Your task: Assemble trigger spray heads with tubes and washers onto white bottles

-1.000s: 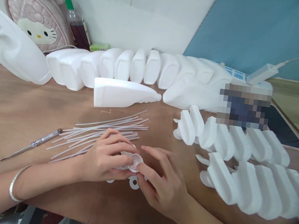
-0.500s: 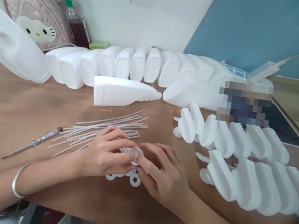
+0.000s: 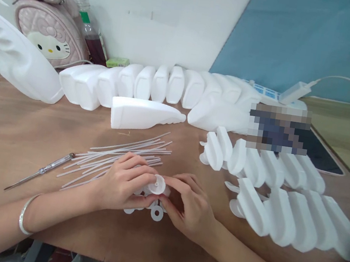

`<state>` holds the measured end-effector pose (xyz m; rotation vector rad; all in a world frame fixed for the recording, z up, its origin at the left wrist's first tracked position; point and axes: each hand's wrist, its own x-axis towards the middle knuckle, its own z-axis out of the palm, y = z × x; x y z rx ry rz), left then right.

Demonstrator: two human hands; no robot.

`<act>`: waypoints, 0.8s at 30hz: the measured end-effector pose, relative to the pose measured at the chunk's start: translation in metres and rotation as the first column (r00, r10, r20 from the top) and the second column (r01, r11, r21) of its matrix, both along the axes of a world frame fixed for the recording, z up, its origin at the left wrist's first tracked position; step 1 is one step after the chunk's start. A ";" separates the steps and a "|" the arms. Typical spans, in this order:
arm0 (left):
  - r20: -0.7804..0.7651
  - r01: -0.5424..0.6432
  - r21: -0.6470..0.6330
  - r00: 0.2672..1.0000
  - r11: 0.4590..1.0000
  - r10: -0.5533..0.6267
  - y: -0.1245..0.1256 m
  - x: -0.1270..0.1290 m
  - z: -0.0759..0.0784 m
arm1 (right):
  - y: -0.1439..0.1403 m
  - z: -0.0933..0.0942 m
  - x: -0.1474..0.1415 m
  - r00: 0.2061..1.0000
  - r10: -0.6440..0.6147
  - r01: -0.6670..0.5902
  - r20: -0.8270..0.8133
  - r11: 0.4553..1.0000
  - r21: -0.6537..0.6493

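Clamped between thumb and index finger of the left hand (image 3: 122,182), a translucent disc (image 3: 158,186) is held above the middle of the table's near half; the disc is thin, smooth and round, with a small raised hub at its centre; the right hand (image 3: 192,207) has thumb and index fingertips at the disc's right side, and whether they are pressed onto it or slightly apart cannot be told; directly below the hands lie flat white rings (image 3: 157,213), each with a round central hole, partly covered by the fingers.

Surrounding items: slender, straight whitish rods (image 3: 129,142) lie loosely crossed behind the left hand, some ends hidden by it; a screwdriver (image 3: 56,163) with a transparent handle and slim metal shaft lies to their left; trough-shaped white parts (image 3: 283,215), rounded at one end, stand nested in two rows to the right; matte white plastic bottles (image 3: 175,85) form a curved row at the rear, base ends facing the hands; one tapered bottle (image 3: 144,116) lies on its side before them; a quilted pink bag (image 3: 50,31) and a bottle of dark liquid (image 3: 95,46) stand by the wall; a pixelated patch hides part of a dark-screened device (image 3: 318,151) at the right; the brown tabletop (image 3: 176,257) is smooth.
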<state>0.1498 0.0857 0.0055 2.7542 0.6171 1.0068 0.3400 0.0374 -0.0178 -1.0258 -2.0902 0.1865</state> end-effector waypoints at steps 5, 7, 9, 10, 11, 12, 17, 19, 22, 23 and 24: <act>-0.044 -0.038 0.007 0.998 0.999 0.038 -0.005 0.000 -0.001 | -0.003 -0.003 0.000 0.999 -0.030 0.030 -0.021 1.000 -0.010; -0.071 -0.054 0.032 0.996 0.998 0.056 -0.006 0.000 -0.002 | -0.004 -0.004 0.000 0.999 -0.032 0.032 -0.022 0.999 -0.015; -0.096 -0.070 0.058 0.993 0.996 0.075 -0.006 0.001 -0.002 | -0.004 -0.004 0.000 0.999 -0.033 0.033 -0.027 0.999 -0.021; -0.103 -0.076 0.073 0.991 0.994 0.083 -0.006 0.001 -0.002 | -0.005 -0.005 -0.001 0.999 -0.037 0.036 -0.028 0.999 -0.027; -0.109 -0.082 0.087 0.990 0.993 0.091 -0.006 0.002 -0.001 | -0.005 -0.005 -0.001 0.999 -0.040 0.039 -0.030 0.999 -0.032; -0.111 -0.090 0.100 0.989 0.991 0.101 -0.006 0.003 0.000 | -0.005 -0.005 -0.001 0.998 -0.045 0.044 -0.032 0.998 -0.038; -0.134 -0.085 0.074 0.986 0.994 0.095 -0.007 0.004 0.004 | -0.005 -0.004 -0.002 0.998 -0.043 0.042 -0.034 0.998 -0.041; -0.116 -0.064 0.044 0.991 0.997 0.069 -0.006 0.003 0.003 | -0.004 -0.002 -0.002 0.999 -0.041 0.040 -0.036 0.998 -0.050; -0.051 -0.040 0.016 0.998 0.999 0.041 -0.005 0.000 -0.001 | -0.003 0.001 -0.001 0.999 -0.042 0.040 -0.031 0.996 -0.086; -0.026 -0.029 -0.002 0.999 1.000 0.029 -0.004 -0.001 -0.002 | -0.002 0.002 -0.001 0.999 -0.042 0.040 -0.026 0.995 -0.097; -0.002 -0.015 -0.025 1.000 1.000 0.015 -0.004 -0.001 -0.003 | -0.002 0.002 -0.001 0.999 -0.044 0.042 -0.020 0.993 -0.109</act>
